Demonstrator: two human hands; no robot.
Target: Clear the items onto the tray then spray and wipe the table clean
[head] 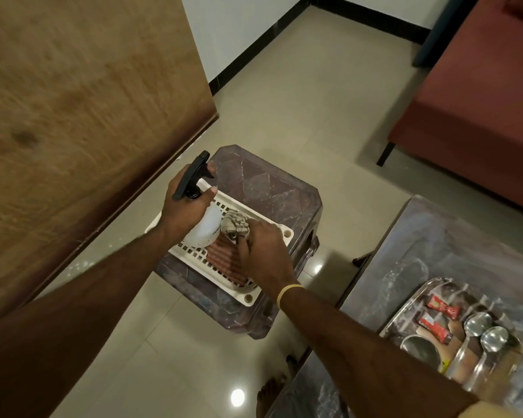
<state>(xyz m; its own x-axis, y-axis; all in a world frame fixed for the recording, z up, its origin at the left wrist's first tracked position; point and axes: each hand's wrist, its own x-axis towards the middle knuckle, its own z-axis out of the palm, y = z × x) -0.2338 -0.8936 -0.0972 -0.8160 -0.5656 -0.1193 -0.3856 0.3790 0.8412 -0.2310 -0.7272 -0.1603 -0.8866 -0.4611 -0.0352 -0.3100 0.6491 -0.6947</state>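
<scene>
The left hand (pixel 183 203) grips the spray bottle (pixel 201 227) by its neck, fingers wrapped, lifting it off the white basket (pixel 278 236). The right hand (pixel 264 248) pinches the cloth (pixel 234 226) there. Clearing looks done: the steel tray (pixel 405 315) holds the items on the worktop (pixel 420 236), far right. Next, I judge, comes spraying.

Your left hand (pixel 183 206) is curled in a closed grip, thumb forward. Your right hand (pixel 263 251) pinches fingers-down just beside it, both arms outstretched.
</scene>
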